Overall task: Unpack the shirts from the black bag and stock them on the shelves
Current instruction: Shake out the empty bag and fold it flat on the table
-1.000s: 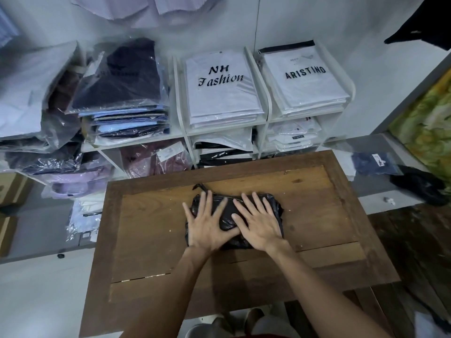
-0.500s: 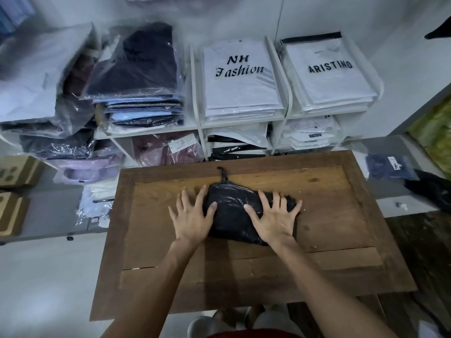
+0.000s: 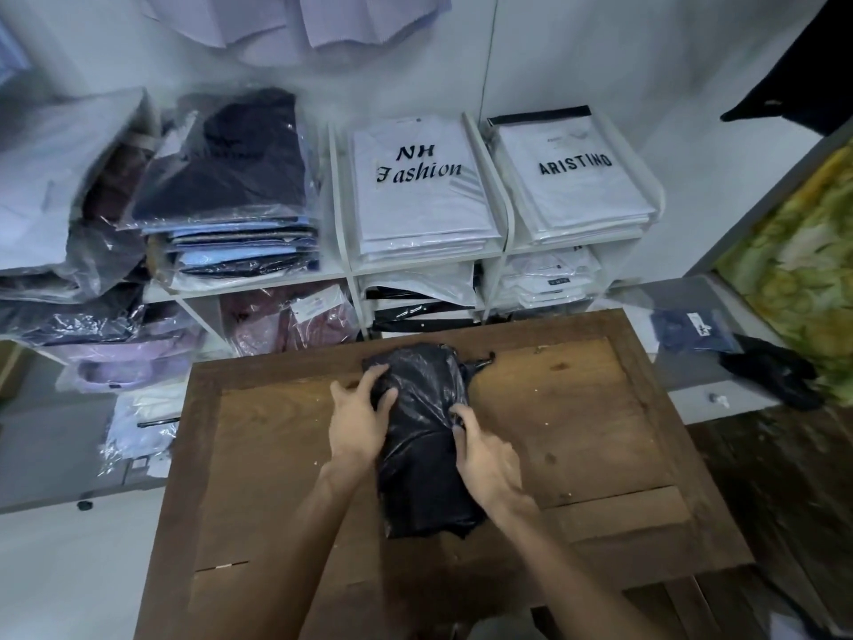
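A folded black plastic bag point(image 3: 422, 436) lies lengthwise on the wooden table point(image 3: 577, 408), its long side pointing away from me. My left hand point(image 3: 357, 415) grips the bag's left edge, thumb on top. On the bag's right edge my right hand point(image 3: 484, 459) pinches the plastic. Behind the table stand white shelves point(image 3: 348, 270) holding packed shirts: a white stack marked NH Fashion point(image 3: 420, 196), a white stack marked ARISTINO point(image 3: 577, 177), and dark and blue shirts in clear wrap point(image 3: 226, 187).
More wrapped shirts point(image 3: 115, 358) are piled left of the shelves, down to the floor. A packed blue shirt point(image 3: 692, 332) and a crumpled black bag point(image 3: 771, 376) lie on a grey ledge at the right. A green patterned cloth point(image 3: 803, 279) hangs at the far right.
The bag has turned from lying crosswise to lengthwise. Both hands went from pressing flat on it to gripping its left and right edges.
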`<state>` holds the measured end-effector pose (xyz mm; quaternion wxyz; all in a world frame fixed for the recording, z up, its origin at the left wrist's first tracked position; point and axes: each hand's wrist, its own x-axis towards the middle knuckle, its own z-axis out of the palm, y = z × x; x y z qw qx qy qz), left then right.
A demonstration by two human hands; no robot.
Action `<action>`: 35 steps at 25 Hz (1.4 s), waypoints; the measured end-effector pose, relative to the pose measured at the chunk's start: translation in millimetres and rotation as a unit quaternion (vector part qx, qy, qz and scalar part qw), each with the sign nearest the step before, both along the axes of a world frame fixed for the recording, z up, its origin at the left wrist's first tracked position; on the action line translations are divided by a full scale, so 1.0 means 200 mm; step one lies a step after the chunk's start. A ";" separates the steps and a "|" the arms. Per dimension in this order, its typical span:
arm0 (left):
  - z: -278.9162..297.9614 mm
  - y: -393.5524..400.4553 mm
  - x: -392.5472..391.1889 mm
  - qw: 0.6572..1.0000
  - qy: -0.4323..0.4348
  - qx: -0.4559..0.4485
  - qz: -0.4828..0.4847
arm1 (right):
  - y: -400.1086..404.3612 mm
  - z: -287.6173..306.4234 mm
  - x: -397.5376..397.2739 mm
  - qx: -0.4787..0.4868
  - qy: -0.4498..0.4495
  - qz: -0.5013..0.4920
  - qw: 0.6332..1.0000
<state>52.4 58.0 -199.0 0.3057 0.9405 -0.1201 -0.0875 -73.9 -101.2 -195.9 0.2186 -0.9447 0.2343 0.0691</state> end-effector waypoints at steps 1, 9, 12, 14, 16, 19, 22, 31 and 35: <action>-0.02 0.02 -0.02 0.999 0.002 -0.018 -0.032 | 0.00 -0.02 0.00 0.030 0.001 0.027 0.999; -0.10 0.40 0.01 0.851 -0.237 0.201 -0.423 | -0.32 0.00 0.02 -0.159 -0.037 0.393 0.905; -0.09 0.36 0.00 0.899 -0.091 0.151 -0.401 | -0.35 0.01 0.11 -0.126 -0.018 0.421 0.898; -0.06 0.31 -0.04 0.942 -0.011 0.109 -0.318 | -0.36 0.01 0.12 -0.087 -0.019 0.398 0.913; -0.05 0.26 -0.06 0.972 0.036 0.083 -0.217 | -0.34 0.05 0.09 0.024 -0.006 0.330 0.944; 0.00 0.23 -0.08 0.984 0.143 -0.048 -0.098 | -0.29 0.16 0.06 0.087 -0.063 0.201 0.974; 0.08 0.22 -0.12 0.979 0.100 -0.160 -0.074 | -0.18 0.21 0.04 0.191 -0.094 0.145 0.966; 0.07 0.12 -0.26 0.871 0.297 -0.348 0.179 | 0.00 0.11 0.18 0.235 0.011 -0.089 0.968; 0.07 0.08 -0.22 0.946 0.086 -0.179 0.256 | 0.06 0.11 0.24 0.158 0.034 -0.129 0.978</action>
